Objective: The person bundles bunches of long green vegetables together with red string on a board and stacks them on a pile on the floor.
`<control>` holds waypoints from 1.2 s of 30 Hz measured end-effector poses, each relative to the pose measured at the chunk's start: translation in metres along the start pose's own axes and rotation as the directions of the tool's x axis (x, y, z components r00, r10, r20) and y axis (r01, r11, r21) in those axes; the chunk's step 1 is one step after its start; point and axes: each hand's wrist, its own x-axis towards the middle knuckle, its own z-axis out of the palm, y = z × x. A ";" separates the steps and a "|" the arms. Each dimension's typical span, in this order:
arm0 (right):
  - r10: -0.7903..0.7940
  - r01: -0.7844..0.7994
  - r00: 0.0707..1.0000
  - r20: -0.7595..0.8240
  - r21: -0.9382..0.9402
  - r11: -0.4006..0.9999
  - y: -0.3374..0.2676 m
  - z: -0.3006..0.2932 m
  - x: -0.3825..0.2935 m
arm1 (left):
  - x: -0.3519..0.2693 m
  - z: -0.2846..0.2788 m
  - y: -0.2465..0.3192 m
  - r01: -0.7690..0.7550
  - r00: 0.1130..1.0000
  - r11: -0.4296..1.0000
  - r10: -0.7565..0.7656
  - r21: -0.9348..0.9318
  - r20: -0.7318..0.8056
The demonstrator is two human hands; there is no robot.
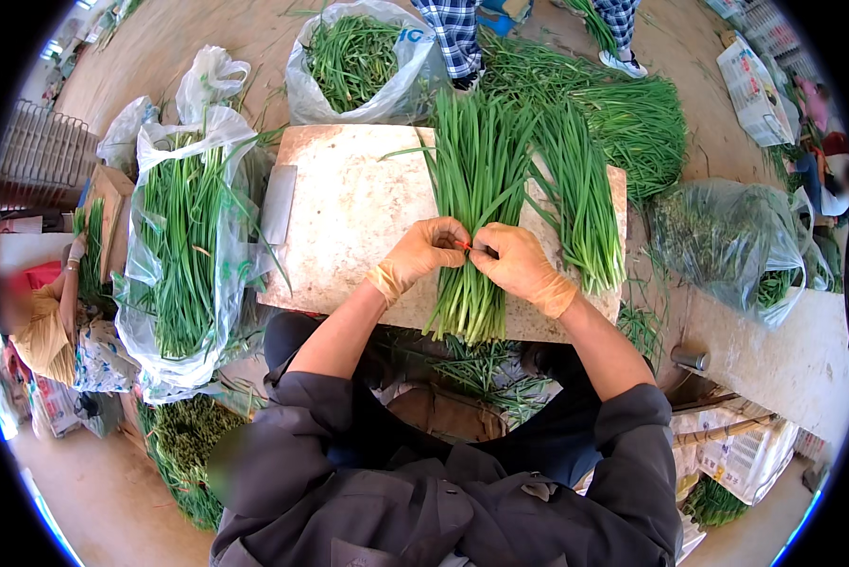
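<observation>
A bunch of long green leafy stalks, which look like garlic chives [477, 163], lies on a stained pale board [357, 205]. Over its lower part both my hands, in thin translucent gloves, pinch a red tie [463, 245] between thumbs and fingers. My left hand [428, 251] is at the bunch's left side, my right hand [520, 266] at its right. The pale cut ends point towards me near the board's front edge. A second bunch of the same stalks [580, 191] lies to the right on the board. A flat metal piece [279, 205] rests at the board's left edge.
Left of the board stands an open plastic bag [222, 283] of stalks; another filled bag [413, 85] is behind it. A large green heap [630, 135] lies on the floor beyond, near a person's legs [456, 35]. A tied-looking clear bag [729, 241] is at right. Another person [49, 319] sits left.
</observation>
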 end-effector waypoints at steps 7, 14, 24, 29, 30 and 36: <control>-0.030 0.031 0.999 -0.026 0.007 1.000 0.003 0.000 -0.001 | 0.000 0.000 -0.005 -0.046 0.998 0.996 0.048 0.078 -0.031; 0.113 -0.118 0.993 0.031 0.259 0.959 -0.004 -0.005 -0.001 | -0.010 0.024 0.013 -0.336 0.817 0.477 0.577 0.812 -0.001; 0.059 -0.003 0.978 -0.198 0.274 0.962 0.001 0.024 -0.008 | -0.018 0.044 0.027 -0.365 0.720 0.322 0.693 0.874 0.045; 0.214 -0.115 0.962 -0.166 0.465 0.878 0.009 0.031 -0.016 | -0.019 -0.002 0.004 -0.272 0.746 0.876 0.454 0.399 -0.487; 0.254 -0.142 0.955 -0.155 0.512 0.847 0.015 0.032 -0.018 | -0.020 -0.010 0.002 -0.214 0.756 0.942 0.328 0.259 -0.566; 0.220 -0.056 0.950 -0.221 0.573 0.818 0.017 0.032 -0.026 | -0.035 0.000 -0.019 0.185 0.905 0.961 -0.247 -0.204 -0.347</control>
